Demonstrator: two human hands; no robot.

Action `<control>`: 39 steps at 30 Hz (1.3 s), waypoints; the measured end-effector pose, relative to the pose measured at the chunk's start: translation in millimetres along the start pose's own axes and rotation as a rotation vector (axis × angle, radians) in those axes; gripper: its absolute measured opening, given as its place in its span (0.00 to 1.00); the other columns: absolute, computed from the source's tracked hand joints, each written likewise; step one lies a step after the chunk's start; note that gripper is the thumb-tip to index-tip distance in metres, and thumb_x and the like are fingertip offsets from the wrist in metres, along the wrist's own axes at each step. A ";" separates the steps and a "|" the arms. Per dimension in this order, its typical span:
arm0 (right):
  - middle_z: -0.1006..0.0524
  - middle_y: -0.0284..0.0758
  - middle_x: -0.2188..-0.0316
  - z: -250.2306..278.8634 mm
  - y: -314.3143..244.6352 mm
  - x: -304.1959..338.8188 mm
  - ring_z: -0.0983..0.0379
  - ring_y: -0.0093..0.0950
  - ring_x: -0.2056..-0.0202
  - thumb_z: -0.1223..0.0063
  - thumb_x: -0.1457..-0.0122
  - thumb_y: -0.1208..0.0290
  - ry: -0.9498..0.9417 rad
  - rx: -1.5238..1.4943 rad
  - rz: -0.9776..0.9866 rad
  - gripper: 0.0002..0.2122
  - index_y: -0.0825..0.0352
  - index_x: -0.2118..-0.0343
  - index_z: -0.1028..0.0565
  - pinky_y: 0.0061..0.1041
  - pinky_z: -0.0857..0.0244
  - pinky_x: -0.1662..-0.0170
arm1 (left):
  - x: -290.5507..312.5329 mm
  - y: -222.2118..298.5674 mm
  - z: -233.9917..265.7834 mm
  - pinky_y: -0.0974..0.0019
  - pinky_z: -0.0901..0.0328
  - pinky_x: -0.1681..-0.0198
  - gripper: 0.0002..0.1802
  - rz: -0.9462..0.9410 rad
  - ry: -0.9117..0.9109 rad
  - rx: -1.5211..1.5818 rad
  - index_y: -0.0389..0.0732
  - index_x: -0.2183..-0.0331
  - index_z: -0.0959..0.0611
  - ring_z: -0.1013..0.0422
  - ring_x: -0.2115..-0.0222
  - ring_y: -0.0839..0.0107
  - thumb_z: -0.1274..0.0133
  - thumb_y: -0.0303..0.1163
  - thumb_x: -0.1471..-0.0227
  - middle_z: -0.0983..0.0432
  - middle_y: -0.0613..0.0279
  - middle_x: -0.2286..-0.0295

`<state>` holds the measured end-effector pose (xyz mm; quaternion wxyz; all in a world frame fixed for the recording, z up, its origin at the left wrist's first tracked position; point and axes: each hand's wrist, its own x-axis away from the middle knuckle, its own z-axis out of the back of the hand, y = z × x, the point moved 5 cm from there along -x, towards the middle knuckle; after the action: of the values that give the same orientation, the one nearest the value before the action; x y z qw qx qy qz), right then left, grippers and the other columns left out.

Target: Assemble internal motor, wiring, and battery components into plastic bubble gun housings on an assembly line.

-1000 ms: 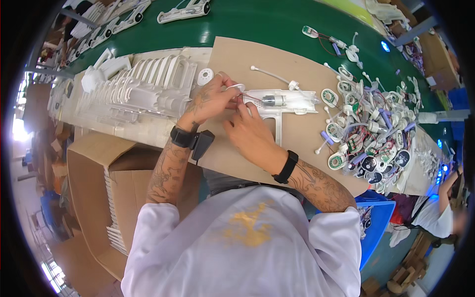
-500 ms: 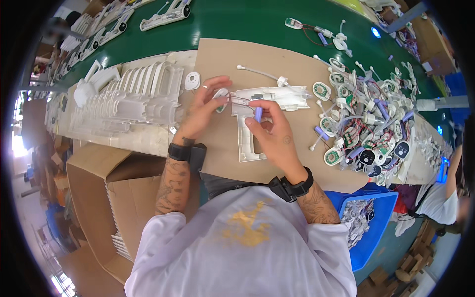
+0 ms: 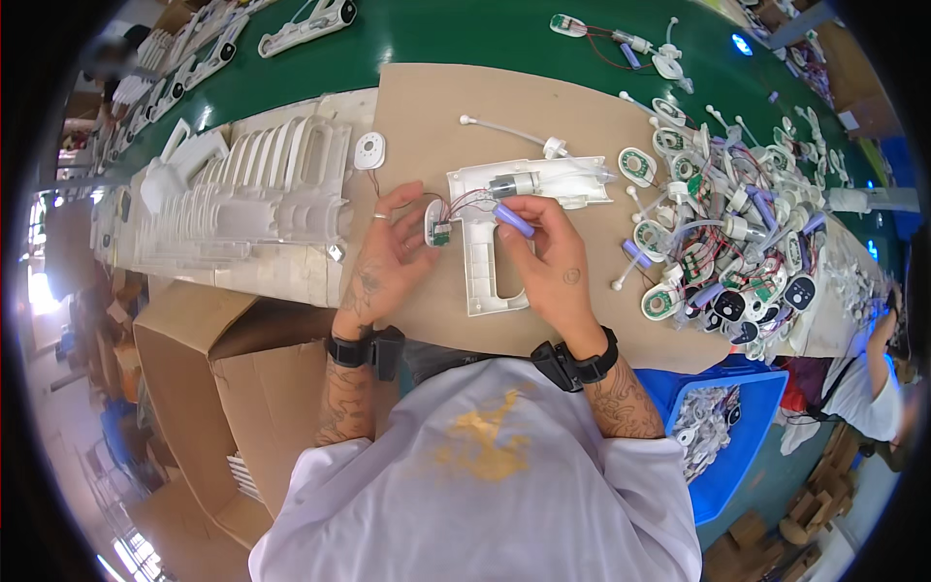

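Observation:
Between the thumb and fingers of my right hand [image 3: 558, 254] is a purple cylindrical battery [image 3: 514, 220]. It is held tilted over the upper part of a white plastic housing half [image 3: 479, 281], which has a handle loop. My left hand [image 3: 390, 254] is open, its fingers apart, beside a small oval circuit board [image 3: 438, 227]. Thin red wires [image 3: 467, 202] run from the board toward the battery and a silver motor [image 3: 514, 185] lying in the housing. A white tube with a ball end [image 3: 504, 132] lies behind the housing.
Nested white and clear housing shells [image 3: 262, 204] line the left. A white round-faced cover [image 3: 369, 151] lies near them. A heap of wired circuit assemblies [image 3: 722, 233] covers the right side. Below stand a cardboard box [image 3: 184, 388] and a blue bin [image 3: 742, 446] of parts.
My left hand has lowered and opened beside the circuit board, which has dropped slightly. The motor shows more fully in the housing. My right hand keeps the battery, now tilted more sideways.

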<state>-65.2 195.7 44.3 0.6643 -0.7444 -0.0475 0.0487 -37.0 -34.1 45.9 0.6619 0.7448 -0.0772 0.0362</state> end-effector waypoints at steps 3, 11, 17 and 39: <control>0.14 0.41 0.51 -1.6 -3.0 0.0 0.15 0.30 0.49 0.37 0.30 0.79 -0.006 0.102 0.015 0.13 0.71 0.45 0.21 0.32 0.22 0.43 | 5.3 -15.0 3.9 0.58 0.30 0.32 0.37 0.079 0.038 -0.043 0.37 0.34 0.30 0.27 0.36 0.61 0.37 0.11 0.41 0.28 0.50 0.37; 0.14 0.42 0.51 -2.8 -4.1 -0.2 0.14 0.34 0.50 0.37 0.30 0.79 -0.023 0.133 0.049 0.12 0.70 0.46 0.20 0.32 0.22 0.43 | -9.1 -11.4 6.7 0.63 0.26 0.41 0.31 0.209 -0.007 -0.415 0.34 0.41 0.26 0.22 0.47 0.70 0.29 0.19 0.41 0.22 0.52 0.41; 0.13 0.43 0.52 -2.4 -9.6 -0.2 0.14 0.36 0.51 0.37 0.30 0.78 -0.052 0.180 0.065 0.12 0.70 0.45 0.20 0.34 0.23 0.44 | -24.6 -9.7 18.4 0.63 0.27 0.40 0.31 0.118 -0.188 -0.263 0.38 0.42 0.26 0.23 0.47 0.72 0.29 0.18 0.42 0.24 0.55 0.38; 0.19 0.38 0.65 -5.9 -29.3 18.9 0.22 0.32 0.71 0.35 0.33 0.75 -0.023 0.266 0.070 0.17 0.66 0.43 0.20 0.31 0.27 0.67 | -53.8 24.3 0.6 0.57 0.29 0.33 0.37 -0.190 -0.078 -0.609 0.42 0.36 0.21 0.20 0.41 0.60 0.25 0.28 0.45 0.16 0.56 0.43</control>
<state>-45.8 195.7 73.9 0.7545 -0.6502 -0.0221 0.0864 -94.1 -33.8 61.3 0.8513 0.5171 -0.0398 -0.0790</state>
